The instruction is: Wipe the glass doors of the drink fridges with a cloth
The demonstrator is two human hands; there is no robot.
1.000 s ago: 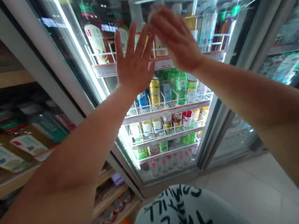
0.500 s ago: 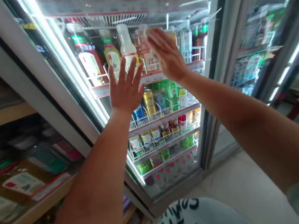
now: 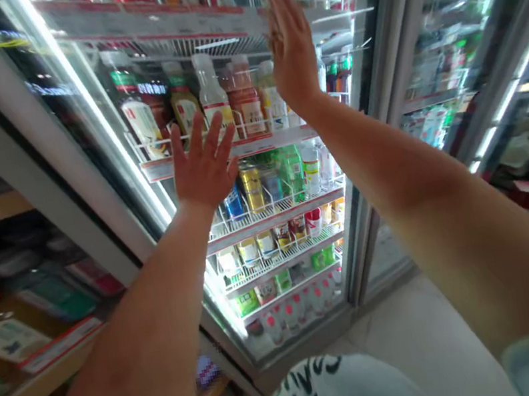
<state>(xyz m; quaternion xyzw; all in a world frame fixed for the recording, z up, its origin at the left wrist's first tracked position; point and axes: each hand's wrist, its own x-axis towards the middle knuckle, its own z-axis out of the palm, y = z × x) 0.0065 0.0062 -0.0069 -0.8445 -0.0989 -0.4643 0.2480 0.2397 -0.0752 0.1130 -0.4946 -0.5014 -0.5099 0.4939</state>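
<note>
At the fridge [image 3: 387,22] front: left hand [image 3: 203,167] open, fingers spread, holding nothing, in front of the bottle shelf [image 3: 265,140] rail. Right hand [image 3: 290,45] flat, open, holding nothing, raised to the upper shelf edge [image 3: 164,22]. Bottles [image 3: 242,97] stand upright between both hands.

- The left hand [image 3: 203,167] is raised with fingers spread and nothing held – it is seen before the wire rail of a shelf in the lit drinks cooler [image 3: 385,56].
- The right hand [image 3: 291,51] is held higher, flat and upright, with fingers together, in front of the shelf edge above.
- A row of bottles [image 3: 211,95] is seen between the two hands – cans [image 3: 251,186] are ranged on the shelf below.
- Wooden shelving [image 3: 23,394] is seen at the left.
</note>
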